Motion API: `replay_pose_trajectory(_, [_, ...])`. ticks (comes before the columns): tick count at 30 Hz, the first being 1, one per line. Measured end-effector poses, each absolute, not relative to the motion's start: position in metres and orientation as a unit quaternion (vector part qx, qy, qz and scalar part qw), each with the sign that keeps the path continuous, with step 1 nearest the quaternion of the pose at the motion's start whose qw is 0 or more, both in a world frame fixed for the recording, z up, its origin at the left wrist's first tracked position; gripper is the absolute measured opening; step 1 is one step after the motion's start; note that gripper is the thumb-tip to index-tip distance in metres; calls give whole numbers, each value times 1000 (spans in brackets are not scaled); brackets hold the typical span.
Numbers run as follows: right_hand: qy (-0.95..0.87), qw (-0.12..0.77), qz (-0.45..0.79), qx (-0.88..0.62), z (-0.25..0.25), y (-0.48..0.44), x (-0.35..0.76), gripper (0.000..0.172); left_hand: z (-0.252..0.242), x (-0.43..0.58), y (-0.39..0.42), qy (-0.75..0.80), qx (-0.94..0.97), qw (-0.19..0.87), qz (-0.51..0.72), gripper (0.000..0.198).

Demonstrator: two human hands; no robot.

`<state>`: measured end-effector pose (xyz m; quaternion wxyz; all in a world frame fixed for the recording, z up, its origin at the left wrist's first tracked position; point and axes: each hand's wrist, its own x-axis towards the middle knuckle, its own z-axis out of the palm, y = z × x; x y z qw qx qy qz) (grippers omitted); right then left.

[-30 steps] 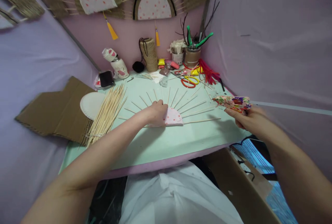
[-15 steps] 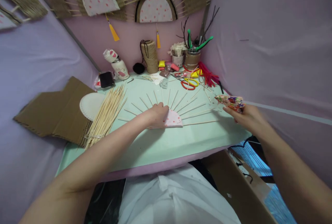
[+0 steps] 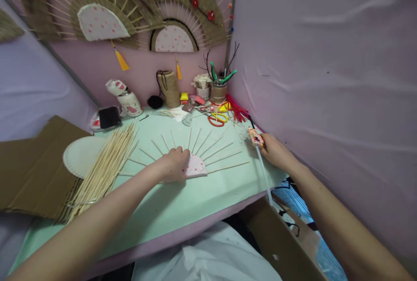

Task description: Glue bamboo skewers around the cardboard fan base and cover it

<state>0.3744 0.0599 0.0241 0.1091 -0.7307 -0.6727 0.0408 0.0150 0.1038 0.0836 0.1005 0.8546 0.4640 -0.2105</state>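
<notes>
My left hand (image 3: 176, 164) is closed on a half-round pink-dotted white fan base (image 3: 196, 166) lying on the table, its fingers bent over the piece and covering its left part. Thin wooden sticks (image 3: 216, 154) spread out from the curved edge like rays. Off to the right, my right hand (image 3: 273, 150) grips a glue gun (image 3: 256, 137) with a colourful flowered pattern. A long translucent glue stick (image 3: 264, 174) trails from it down toward the table's front edge. The fingers of this hand are partly hidden behind the gun.
A bundle of bamboo skewers (image 3: 106, 163) lies left, over a white oval (image 3: 81, 157) and brown cardboard (image 3: 35, 172). Scissors (image 3: 219, 118), twine (image 3: 170, 89), a white bottle (image 3: 130, 103) and a can with green-handled pliers (image 3: 219, 92) stand or lie at the back. Finished fans (image 3: 174, 39) hang behind.
The view has turned right and up. My right hand has tilted the glue gun, so its glue stick now shows. My left hand stays on the fan base.
</notes>
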Motion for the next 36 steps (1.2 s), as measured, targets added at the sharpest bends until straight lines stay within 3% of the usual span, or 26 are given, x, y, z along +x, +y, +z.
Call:
replay_pose_trajectory(11, [-666,33,23,-745,13,95,382,36,87,11,97,469,857,120,-174,54])
replay_pose_trajectory(19, [-679,152,25,-718,34,54,366,43,76,3,105,463,864,128,-151,60])
replay_pose_trajectory(22, [-680,209,59,-700,36,-5,350,32,64,-3,111,450,875,109,-140,56])
replay_pose_trajectory(28, [-576,253,120,-768,-28,-124,332,24,54,-5,122,418,894,46,-155,60])
replay_pose_trajectory(32, [-468,253,99,-841,-83,-153,364,18,53,-3,124,413,895,28,-167,64])
replay_pose_trajectory(36, [-373,248,33,-893,-103,-142,406,29,48,-5,126,419,893,23,-161,73])
